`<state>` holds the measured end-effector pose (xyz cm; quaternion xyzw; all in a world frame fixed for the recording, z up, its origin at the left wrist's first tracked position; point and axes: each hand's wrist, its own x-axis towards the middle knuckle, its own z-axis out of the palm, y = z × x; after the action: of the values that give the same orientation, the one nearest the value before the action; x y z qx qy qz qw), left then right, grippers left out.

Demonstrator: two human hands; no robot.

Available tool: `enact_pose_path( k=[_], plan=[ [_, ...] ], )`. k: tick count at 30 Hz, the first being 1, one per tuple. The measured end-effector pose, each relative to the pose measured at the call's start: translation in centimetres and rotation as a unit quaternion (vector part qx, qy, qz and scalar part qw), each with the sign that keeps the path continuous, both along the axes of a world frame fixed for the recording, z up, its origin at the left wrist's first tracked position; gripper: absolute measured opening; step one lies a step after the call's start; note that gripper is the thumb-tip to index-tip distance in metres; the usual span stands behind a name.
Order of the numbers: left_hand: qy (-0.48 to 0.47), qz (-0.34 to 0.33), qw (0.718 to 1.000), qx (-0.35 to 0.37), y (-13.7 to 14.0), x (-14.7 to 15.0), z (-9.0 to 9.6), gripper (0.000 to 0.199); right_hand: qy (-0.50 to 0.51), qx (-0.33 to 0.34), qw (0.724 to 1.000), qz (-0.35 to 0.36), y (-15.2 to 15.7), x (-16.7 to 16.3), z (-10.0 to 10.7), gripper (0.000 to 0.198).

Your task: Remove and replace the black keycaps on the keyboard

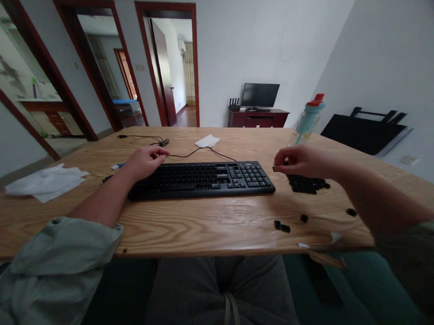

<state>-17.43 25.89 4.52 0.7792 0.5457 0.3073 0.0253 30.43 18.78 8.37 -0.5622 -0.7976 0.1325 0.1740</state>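
Grey pants [222, 289] were closest, below near edge of table [212, 229]. Black keyboard [253, 178] lay flat on wood, long side facing us, likely so we could see all rows. Our left hand [145, 162] was at its left end, maybe to steady it; fingers curled, couldn't tell if holding anything. Our right hand [294, 160] pinched small dark piece [274, 168] near keyboard's right end. Black bits [306, 185], likely keys, lay bunched by that hand, perhaps for easy reach.
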Motion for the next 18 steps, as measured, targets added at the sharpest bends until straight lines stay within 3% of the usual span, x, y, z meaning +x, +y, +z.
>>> enact_pose_path(
  k=[3,6,9,11,15,18],
  plan=[
    [-0.001,-0.002,1.000,-0.004,0.1,0.0,-0.1,0.043,-0.058,-0.043,0.997,-0.013,-4.0,4.6,-0.6,0.046],
    [-0.009,-0.001,1.000,-0.009,0.1,0.3,0.0,0.045,-0.096,-0.063,0.992,-0.051,-7.0,8.7,-3.6,0.038],
    [-0.007,0.004,1.000,-0.015,-0.1,0.6,0.1,0.047,-0.105,-0.054,0.988,-0.095,-9.1,10.5,-6.9,0.040],
    [-0.002,0.010,1.000,-0.016,-0.2,0.7,0.2,0.047,-0.096,-0.045,0.989,-0.101,-10.1,10.4,-7.9,0.042],
    [-0.004,0.011,1.000,-0.025,-0.1,0.6,0.1,0.048,-0.046,-0.020,0.994,-0.098,-11.0,10.3,-6.9,0.051],
    [-0.004,0.008,1.000,-0.027,0.1,0.5,0.0,0.048,-0.033,0.039,0.985,-0.167,-9.9,12.4,-5.3,0.053]
  ],
)
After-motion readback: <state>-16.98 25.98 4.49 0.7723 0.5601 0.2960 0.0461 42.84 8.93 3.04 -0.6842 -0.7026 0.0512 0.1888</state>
